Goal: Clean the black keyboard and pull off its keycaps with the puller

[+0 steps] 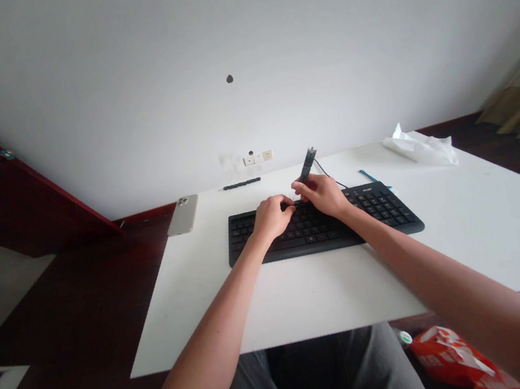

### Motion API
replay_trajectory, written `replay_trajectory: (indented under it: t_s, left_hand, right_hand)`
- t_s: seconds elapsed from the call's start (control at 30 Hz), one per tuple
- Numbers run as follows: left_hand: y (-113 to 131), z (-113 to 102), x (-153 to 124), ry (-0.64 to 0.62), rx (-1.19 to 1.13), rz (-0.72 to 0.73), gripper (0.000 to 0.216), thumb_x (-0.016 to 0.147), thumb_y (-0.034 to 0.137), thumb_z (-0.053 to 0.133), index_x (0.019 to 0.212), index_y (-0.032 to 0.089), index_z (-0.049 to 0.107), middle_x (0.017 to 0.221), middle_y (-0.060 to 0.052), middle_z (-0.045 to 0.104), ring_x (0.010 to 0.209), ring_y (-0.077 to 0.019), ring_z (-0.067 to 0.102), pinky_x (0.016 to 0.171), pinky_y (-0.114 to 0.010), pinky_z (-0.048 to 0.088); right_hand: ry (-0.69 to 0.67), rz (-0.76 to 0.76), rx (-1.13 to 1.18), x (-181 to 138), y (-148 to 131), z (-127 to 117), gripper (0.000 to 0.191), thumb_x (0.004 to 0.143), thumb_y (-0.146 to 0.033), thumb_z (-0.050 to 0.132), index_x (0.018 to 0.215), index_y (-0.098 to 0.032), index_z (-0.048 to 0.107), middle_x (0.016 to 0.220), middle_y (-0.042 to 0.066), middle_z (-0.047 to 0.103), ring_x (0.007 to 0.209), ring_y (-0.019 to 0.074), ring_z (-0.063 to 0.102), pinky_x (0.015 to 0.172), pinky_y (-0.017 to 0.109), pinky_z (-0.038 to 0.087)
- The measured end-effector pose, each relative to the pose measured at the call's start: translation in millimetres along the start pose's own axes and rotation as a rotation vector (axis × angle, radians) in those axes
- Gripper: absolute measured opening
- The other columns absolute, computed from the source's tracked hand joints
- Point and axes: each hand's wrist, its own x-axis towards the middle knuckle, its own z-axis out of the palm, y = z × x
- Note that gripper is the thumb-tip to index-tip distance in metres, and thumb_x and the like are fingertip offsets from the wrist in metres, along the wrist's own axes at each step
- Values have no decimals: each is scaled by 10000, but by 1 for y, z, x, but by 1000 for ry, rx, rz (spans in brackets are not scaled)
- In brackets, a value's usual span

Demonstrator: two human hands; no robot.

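Note:
A black keyboard (318, 238) lies across the white table in front of me, with both my hands over its upper rows. My right hand (323, 195) grips a dark, stick-shaped keycap puller (308, 164), tilted with its upper end pointing away. Thin wire seems to show at the tool's lower end, close to the keys. My left hand (271, 216) rests on the keyboard just left of it, thumb and fingers pinched together at the keys; whatever is between them is hidden. Behind the keyboard, a row of black keycaps (242, 184) sits near the wall.
On the table (181, 316), a phone (183, 215) lies at the left. A teal, thin-handled tool (366, 174) is behind the keyboard's right part, near the black cable (332, 176). A crumpled white plastic bag (420, 147) lies back right. Below stands a red bag (452, 355).

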Motion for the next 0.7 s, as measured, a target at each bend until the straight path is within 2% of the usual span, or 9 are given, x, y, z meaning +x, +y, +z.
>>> replay_trajectory:
  t_s: [0.1, 0.3, 0.4, 0.53, 0.7]
  left_hand:
    - [2, 0, 0, -3, 3, -7, 136, 908, 199, 666, 969, 230, 783, 1073, -30, 792, 1029, -228, 724, 966, -332, 533]
    - [3, -2, -1, 7, 28, -17, 163, 918, 184, 639, 955, 238, 789, 1053, -27, 796, 1009, -229, 729, 968, -339, 539]
    - [-1, -3, 1, 9, 25, -37, 152, 917, 191, 649, 950, 243, 788, 1039, -23, 796, 984, -219, 732, 957, -332, 544]
    - [-5, -4, 3, 4, -17, -16, 212, 888, 157, 681, 1053, 250, 778, 1091, -15, 792, 1055, -203, 723, 974, -302, 532]
    - [-3, -1, 3, 17, 19, -54, 123, 880, 301, 738, 974, 265, 809, 1007, -26, 803, 987, -238, 734, 910, -324, 538]
  right_hand:
    - [-36, 32, -13, 1, 0, -1, 442, 932, -566, 587, 771, -171, 704, 624, 39, 684, 608, 191, 647, 653, 304, 460]
    - [-79, 44, -116, 1, -5, -2, 399, 922, -514, 595, 763, -167, 710, 707, 63, 726, 664, 205, 653, 664, 306, 434]
    - [-144, 11, -125, 1, -6, -3, 411, 935, -516, 573, 773, -165, 714, 724, 60, 728, 664, 199, 635, 655, 304, 421]
    - [-201, -63, -125, 0, -6, -5, 485, 942, -578, 544, 781, -151, 709, 679, 54, 687, 644, 194, 578, 626, 305, 404]
    - [-234, -125, -84, -3, -5, -5, 511, 941, -610, 538, 799, -147, 701, 671, 37, 656, 644, 185, 544, 607, 300, 392]
